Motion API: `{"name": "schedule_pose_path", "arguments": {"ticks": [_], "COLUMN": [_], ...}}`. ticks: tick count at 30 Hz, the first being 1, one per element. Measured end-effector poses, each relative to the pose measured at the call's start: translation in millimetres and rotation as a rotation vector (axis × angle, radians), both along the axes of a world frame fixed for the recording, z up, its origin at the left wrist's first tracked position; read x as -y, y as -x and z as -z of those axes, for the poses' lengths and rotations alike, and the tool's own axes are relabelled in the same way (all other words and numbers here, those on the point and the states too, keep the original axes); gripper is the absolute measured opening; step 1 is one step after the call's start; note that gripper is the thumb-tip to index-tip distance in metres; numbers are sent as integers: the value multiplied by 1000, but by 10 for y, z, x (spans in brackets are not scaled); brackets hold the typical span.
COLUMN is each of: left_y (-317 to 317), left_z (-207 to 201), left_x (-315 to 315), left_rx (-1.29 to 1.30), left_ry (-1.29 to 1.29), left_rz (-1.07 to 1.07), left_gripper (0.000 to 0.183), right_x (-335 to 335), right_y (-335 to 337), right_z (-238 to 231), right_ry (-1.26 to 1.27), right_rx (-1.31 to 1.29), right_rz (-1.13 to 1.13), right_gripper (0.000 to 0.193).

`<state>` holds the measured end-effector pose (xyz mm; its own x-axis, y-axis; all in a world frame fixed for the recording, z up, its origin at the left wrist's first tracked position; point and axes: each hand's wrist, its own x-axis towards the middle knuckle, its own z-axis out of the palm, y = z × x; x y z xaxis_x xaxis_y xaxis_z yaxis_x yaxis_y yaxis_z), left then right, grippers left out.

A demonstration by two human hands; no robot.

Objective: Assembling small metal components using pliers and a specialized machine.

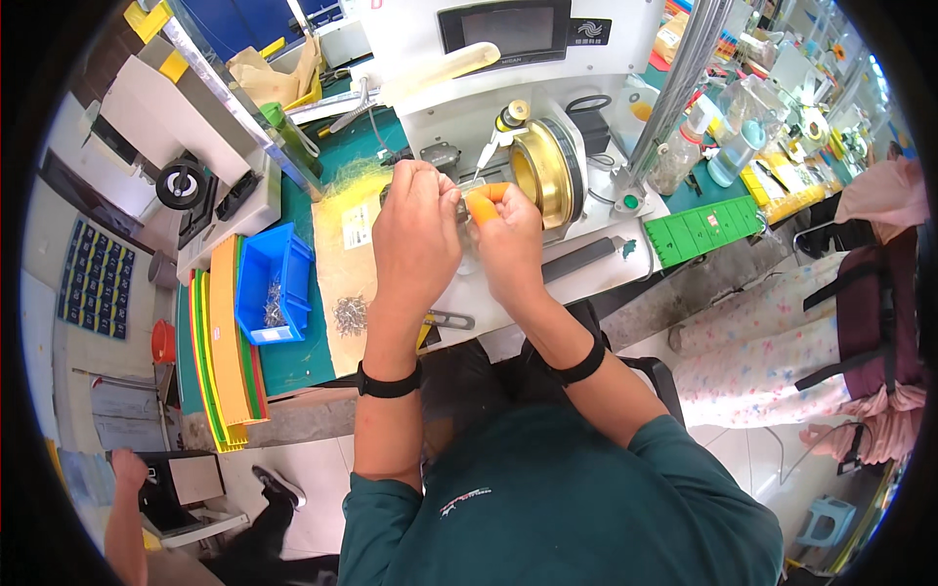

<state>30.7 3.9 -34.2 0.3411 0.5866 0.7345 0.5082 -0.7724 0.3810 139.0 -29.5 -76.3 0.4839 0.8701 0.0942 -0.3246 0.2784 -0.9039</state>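
My left hand (418, 230) is closed in a pinch in front of the white machine (440, 122). Close beside it, my right hand (510, 244) is closed too, with orange covers (484, 203) on its fingertips. The fingers of both hands nearly meet, and whatever they hold is too small or hidden to name. Just beyond my right hand is a gold-coloured metal ring (544, 174) mounted on the machine. A white and yellow nozzle-like part (500, 137) slants down toward my fingertips. Left of my left wrist, a pile of small metal pieces (350, 315) lies on brown paper (337, 264).
A blue bin (293, 254) with small metal pieces stands at left, beside stacked coloured trays (223, 332). A utility knife (449, 320) lies near the bench edge. A metal post (684, 83) and green tray (708, 232) are at right. Other people are at both sides.
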Motion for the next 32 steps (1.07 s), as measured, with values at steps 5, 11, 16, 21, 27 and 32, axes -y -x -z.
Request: {"name": "schedule_pose_path", "arguments": {"ticks": [5,11,16,21,27,32], "left_y": [46,242,249,257,179,176], "left_z": [58,360,379,364,657,637], "left_x": [96,39,151,165,96,20], "left_rx": [254,808,866,839,1015,991], "left_ry": [197,819,1168,1368,1548,1626], "left_rz": [4,48,59,170,332,300], "left_gripper": [12,29,36,38,32,34], "right_x": [-2,-18,-7,-27,-46,68], "right_y": [9,29,38,34,49,91], "right_z": [-33,-36,-33,-6,36,85], "right_ry": [19,30,32,16,-1,25], "right_rx": [13,51,42,64,134,28], "right_rz": [54,45,51,73,105,77], "right_gripper": [5,5,5,6,9,20]}}
